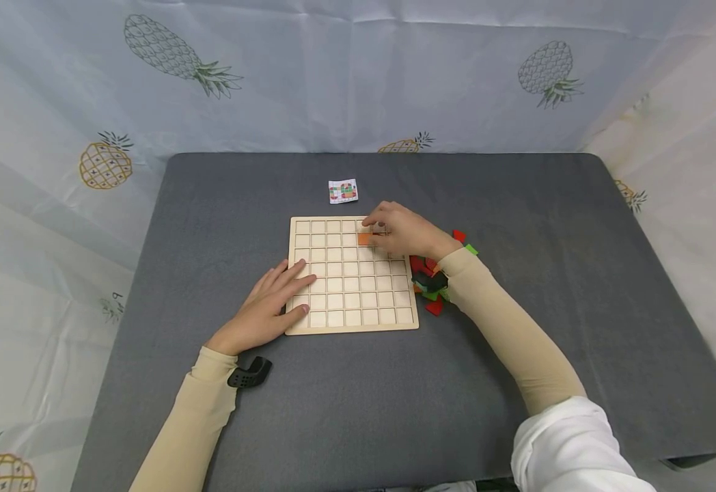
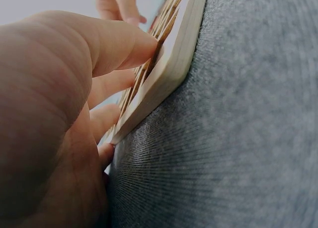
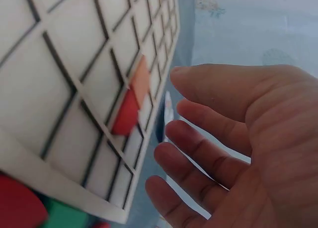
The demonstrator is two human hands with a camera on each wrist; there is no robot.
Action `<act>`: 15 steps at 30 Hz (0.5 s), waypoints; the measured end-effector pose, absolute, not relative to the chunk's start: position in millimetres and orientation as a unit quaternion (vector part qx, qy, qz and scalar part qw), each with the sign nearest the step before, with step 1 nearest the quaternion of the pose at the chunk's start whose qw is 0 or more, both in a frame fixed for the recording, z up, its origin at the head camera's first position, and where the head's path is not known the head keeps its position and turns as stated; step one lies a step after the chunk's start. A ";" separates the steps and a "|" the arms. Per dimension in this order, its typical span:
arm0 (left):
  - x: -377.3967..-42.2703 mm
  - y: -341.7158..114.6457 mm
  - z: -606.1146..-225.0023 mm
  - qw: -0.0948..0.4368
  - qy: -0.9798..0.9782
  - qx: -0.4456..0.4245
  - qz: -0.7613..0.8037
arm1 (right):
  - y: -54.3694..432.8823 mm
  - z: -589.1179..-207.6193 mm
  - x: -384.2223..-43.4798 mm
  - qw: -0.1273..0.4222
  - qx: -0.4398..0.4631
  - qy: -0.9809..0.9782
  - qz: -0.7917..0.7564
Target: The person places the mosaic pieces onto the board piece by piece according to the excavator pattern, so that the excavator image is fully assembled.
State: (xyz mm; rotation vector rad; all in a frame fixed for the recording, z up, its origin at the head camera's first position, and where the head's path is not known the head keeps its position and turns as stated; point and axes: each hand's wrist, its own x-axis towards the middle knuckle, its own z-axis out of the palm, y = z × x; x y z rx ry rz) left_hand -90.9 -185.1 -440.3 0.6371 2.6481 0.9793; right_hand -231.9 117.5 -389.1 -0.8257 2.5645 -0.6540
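Observation:
A wooden grid board (image 1: 335, 318) lies on the table, with an orange square tile (image 1: 365, 239) in one of its upper cells. Beside that tile, the right wrist view shows a red round-edged tile (image 3: 127, 111); in the head view the hand hides it. My right hand (image 1: 402, 231) hovers over the board's upper right part, fingers loosely bent and apart, holding nothing. On the board's left edge rests my left hand (image 1: 266, 307), its fingers spread and the thumb touching the rim.
Several red, green and orange tiles (image 1: 434, 307) lie in a pile against the board's right side, partly hidden by my right forearm. Behind the board is a small printed card (image 1: 342, 191) with a coloured pattern. A grey cloth covers the table (image 1: 358, 403).

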 end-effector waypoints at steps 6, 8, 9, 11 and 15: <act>-90.4 -185.4 -440.0 0.125 0.908 0.217 0.336 | 138.2 -369.2 -233.5 0.177 -0.275 0.907 -0.264; -90.3 -185.5 -439.9 0.125 0.908 0.217 0.336 | 145.7 -364.8 -234.6 0.171 -0.267 0.911 -0.265; -90.3 -185.3 -439.7 0.125 0.908 0.216 0.336 | 149.3 -363.0 -234.8 0.171 -0.261 0.913 -0.264; -90.3 -185.4 -439.8 0.125 0.908 0.216 0.336 | 156.2 -360.5 -235.6 0.172 -0.249 0.916 -0.263; -90.3 -185.5 -440.6 0.126 0.908 0.217 0.336 | 169.1 -359.4 -236.4 0.179 -0.222 0.921 -0.264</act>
